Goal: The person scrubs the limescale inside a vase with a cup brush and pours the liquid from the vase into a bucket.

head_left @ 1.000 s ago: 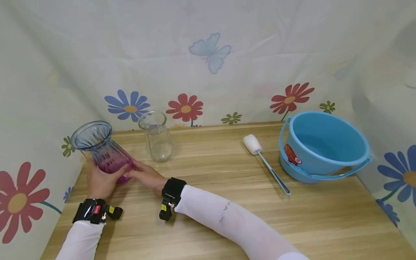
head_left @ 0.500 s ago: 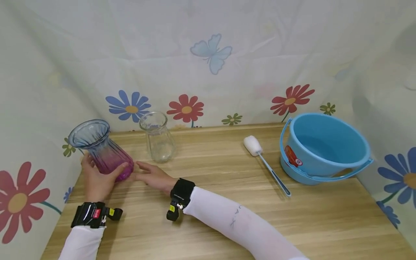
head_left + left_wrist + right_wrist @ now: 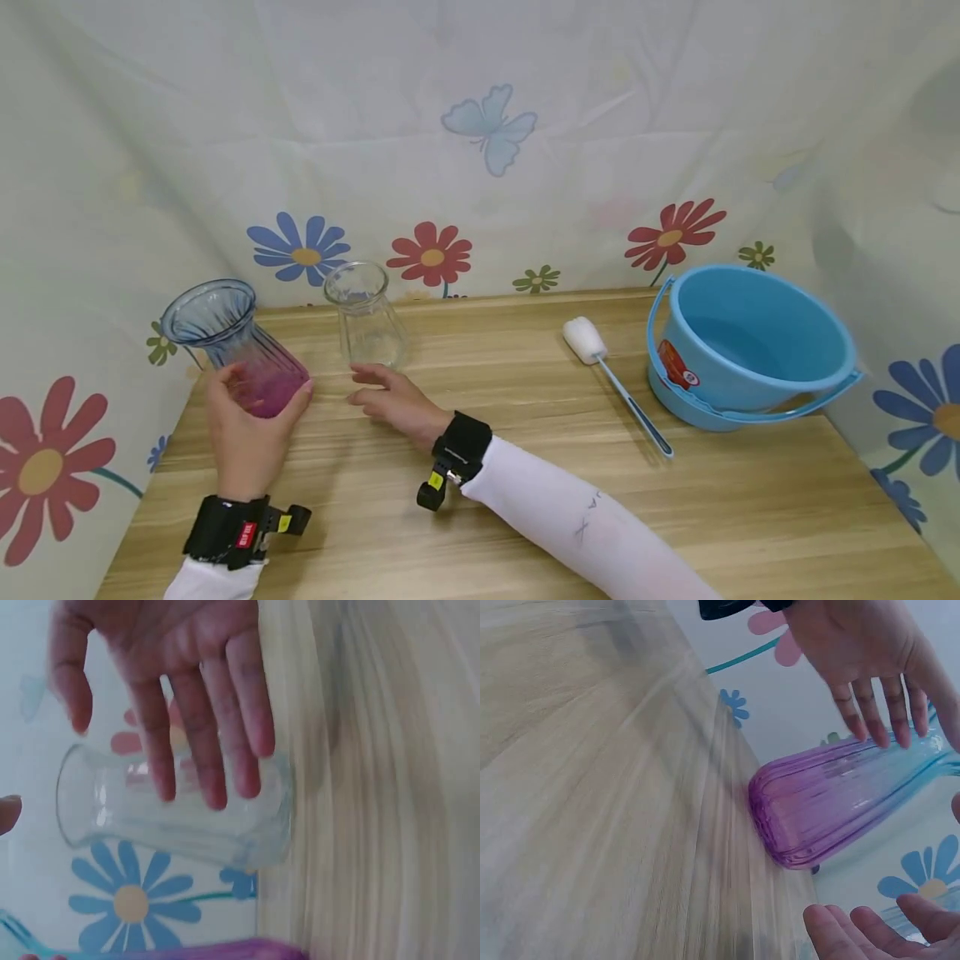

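Observation:
A ribbed glass vase (image 3: 270, 367), blue at the flared rim and purple at the base, stands on the table at the left. My left hand (image 3: 251, 437) is just in front of it, thumb and fingers spread apart; in the right wrist view, this hand's straight fingers (image 3: 894, 712) lie alongside the vase, and whether they touch it I cannot tell. To the right, my right hand (image 3: 397, 404) hovers with loosely extended fingers, holding nothing. Just behind it is a clear glass vase (image 3: 363, 321), its lower front partly covered by the fingertips in the head view.
A white sponge bottle brush (image 3: 618, 383) lies on the wooden table (image 3: 525, 500), right of centre. Farther right stands a light blue bucket (image 3: 727, 350) with its handle lowered. A flower-printed curtain (image 3: 570, 200) encloses the back and sides.
My right hand has left the purple-blue vase and moved right, toward the clear vase. My left hand has drawn back slightly, its fingers opening from the vase, which stays in about the same place.

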Available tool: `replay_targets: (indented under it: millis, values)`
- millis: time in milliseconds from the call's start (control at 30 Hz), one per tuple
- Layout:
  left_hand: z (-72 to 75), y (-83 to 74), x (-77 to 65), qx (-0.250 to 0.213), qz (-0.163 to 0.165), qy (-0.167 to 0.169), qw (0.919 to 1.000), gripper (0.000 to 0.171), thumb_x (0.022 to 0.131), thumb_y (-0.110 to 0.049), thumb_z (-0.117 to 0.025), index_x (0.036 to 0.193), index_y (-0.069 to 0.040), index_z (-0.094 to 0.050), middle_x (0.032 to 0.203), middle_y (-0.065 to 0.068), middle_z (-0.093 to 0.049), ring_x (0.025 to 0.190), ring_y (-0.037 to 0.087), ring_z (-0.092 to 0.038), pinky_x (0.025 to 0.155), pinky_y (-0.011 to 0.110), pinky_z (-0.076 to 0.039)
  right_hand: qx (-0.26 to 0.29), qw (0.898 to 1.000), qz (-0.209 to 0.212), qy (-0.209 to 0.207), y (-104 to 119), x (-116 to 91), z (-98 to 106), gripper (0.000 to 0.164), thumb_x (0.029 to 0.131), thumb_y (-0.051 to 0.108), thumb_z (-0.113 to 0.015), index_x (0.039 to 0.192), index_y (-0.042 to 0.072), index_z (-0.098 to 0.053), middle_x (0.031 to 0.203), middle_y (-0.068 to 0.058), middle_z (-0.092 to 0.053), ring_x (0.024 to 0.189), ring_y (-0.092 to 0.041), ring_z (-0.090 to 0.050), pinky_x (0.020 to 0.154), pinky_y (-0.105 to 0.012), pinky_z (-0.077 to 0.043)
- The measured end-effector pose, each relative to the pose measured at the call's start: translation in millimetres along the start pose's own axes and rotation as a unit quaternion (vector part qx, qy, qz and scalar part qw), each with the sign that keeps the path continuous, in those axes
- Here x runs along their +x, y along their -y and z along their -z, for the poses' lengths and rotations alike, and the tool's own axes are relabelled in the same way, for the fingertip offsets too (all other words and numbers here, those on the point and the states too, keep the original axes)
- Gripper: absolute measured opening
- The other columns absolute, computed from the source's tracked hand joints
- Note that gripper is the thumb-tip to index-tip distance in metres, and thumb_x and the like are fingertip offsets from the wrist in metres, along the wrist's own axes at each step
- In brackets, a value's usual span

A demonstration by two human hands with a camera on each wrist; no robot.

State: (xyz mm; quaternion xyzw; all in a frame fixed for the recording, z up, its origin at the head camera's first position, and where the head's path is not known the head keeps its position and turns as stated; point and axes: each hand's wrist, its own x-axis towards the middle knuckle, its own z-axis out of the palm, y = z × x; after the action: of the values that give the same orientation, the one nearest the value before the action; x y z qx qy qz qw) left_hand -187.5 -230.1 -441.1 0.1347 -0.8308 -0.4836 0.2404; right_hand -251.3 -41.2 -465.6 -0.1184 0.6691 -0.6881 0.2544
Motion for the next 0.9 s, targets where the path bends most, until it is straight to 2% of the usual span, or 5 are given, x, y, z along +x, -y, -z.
replay_targets:
  millis: [133,267,600,733,900]
  values:
    - [-14.6,-2.0,-3.4,-0.041,-0.004,0.060,0.9974,0.090,0.083,-0.030,-0.088,0.149,-0.003,-0.033,0.142,0.020,-0.048,0.127,0.036,-0.052,0.107,0.052,-0.045,0.026,1.000,0.004,-0.014,0.2,-4.8,8.7,0.062,0.098,0.018,-0.064,0.156,0.011,-0.043,0.158,-0.016,-0.046,0.131,-0.024,-0.060,0.114,-0.042,-0.048]
    - [-30.8,-2.1,-2.2,-0.066,-0.009,0.095,0.9933,0.088,0.083,-0.027,-0.088,0.148,-0.001,-0.035,0.143,0.018,-0.050,0.132,0.035,-0.052,0.113,0.053,-0.043,0.056,0.998,0.005,-0.028,0.2,-7.0,17.8,0.061,0.099,0.016,-0.063,0.156,0.011,-0.043,0.159,-0.017,-0.046,0.134,-0.027,-0.058,0.115,-0.044,-0.047]
    - [-67.0,3.9,19.4,-0.054,-0.008,0.139,0.9888,0.093,0.085,-0.033,-0.086,0.152,0.001,-0.031,0.155,0.021,-0.042,0.146,0.041,-0.042,0.119,0.055,-0.038,0.122,0.989,0.026,-0.085,-1.2,-5.5,32.5,0.065,0.099,0.014,-0.059,0.159,0.008,-0.037,0.164,-0.019,-0.037,0.143,-0.033,-0.049,0.118,-0.049,-0.043]
    - [-79.7,9.3,28.4,-0.035,-0.007,0.145,0.9888,0.099,0.085,-0.036,-0.086,0.155,0.001,-0.028,0.159,0.022,-0.037,0.149,0.041,-0.037,0.120,0.055,-0.036,0.140,0.984,0.031,-0.102,-3.8,-4.8,34.2,0.069,0.097,0.015,-0.061,0.161,0.009,-0.034,0.168,-0.017,-0.030,0.147,-0.035,-0.044,0.121,-0.052,-0.039]
    - [-93.2,12.3,40.2,-0.006,0.000,0.151,0.9885,0.106,0.084,-0.041,-0.086,0.160,-0.004,-0.022,0.164,0.021,-0.030,0.153,0.040,-0.031,0.122,0.056,-0.032,0.166,0.979,0.026,-0.113,-7.1,-3.7,35.1,0.074,0.097,0.015,-0.060,0.163,0.010,-0.028,0.171,-0.015,-0.023,0.152,-0.034,-0.036,0.122,-0.051,-0.037]
